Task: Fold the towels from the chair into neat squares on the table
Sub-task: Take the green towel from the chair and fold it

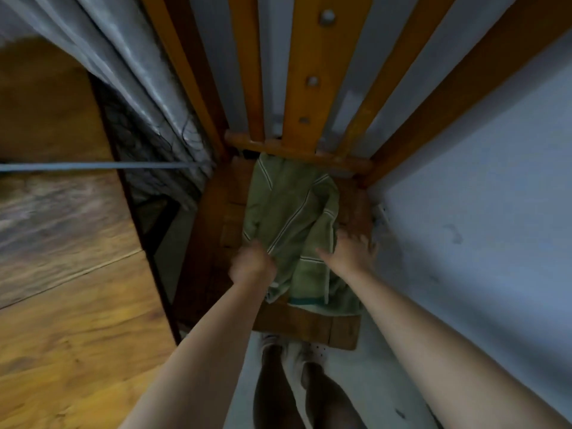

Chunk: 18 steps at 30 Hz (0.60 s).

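A green towel (pixel 291 218) with thin white stripes lies crumpled on the seat of a wooden chair (pixel 312 329) straight below me. My left hand (pixel 252 263) grips a fold of the towel at its left near edge, fingers curled into the cloth. My right hand (pixel 351 250) lies spread on the towel's right side, fingers straight and reaching toward the seat's right edge. The wooden table (pixel 68 274) fills the left of the view.
The chair's slatted back (pixel 312 75) rises ahead against a pale wall. A grey curtain or cloth (pixel 133 72) hangs at the upper left. My feet in light shoes (pixel 297 360) stand on the pale floor just before the chair.
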Available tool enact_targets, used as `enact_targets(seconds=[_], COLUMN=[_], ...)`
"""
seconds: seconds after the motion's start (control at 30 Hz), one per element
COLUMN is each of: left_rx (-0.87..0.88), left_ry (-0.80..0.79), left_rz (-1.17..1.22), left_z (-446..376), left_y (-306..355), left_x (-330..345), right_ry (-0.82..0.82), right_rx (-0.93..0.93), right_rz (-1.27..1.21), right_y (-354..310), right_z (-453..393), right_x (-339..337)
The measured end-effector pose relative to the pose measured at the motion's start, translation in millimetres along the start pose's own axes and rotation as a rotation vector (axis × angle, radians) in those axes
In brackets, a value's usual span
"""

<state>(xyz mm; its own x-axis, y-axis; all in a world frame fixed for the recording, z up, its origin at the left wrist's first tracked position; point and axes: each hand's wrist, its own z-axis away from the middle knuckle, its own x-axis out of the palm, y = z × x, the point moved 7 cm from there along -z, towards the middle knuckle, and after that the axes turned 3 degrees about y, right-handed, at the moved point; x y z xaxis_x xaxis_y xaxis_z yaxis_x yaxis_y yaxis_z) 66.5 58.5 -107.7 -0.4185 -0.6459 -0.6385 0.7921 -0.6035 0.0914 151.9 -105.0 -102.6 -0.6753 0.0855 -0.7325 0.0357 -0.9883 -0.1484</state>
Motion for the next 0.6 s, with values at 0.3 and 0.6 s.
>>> enact_targets(seconds=[0.3, 0.6], left_rx=[-0.188, -0.097], left_ry=[0.176, 0.275], left_rz=[0.139, 0.084], left_z=[-41, 22], left_y=[-22, -3], left_x=[31, -20], right_ry=[0.067, 0.155], right_rx=[0.116, -0.102], right_rz=[0.128, 0.266], right_y=[10, -9], right_z=[-31, 28], right_x=[47, -35])
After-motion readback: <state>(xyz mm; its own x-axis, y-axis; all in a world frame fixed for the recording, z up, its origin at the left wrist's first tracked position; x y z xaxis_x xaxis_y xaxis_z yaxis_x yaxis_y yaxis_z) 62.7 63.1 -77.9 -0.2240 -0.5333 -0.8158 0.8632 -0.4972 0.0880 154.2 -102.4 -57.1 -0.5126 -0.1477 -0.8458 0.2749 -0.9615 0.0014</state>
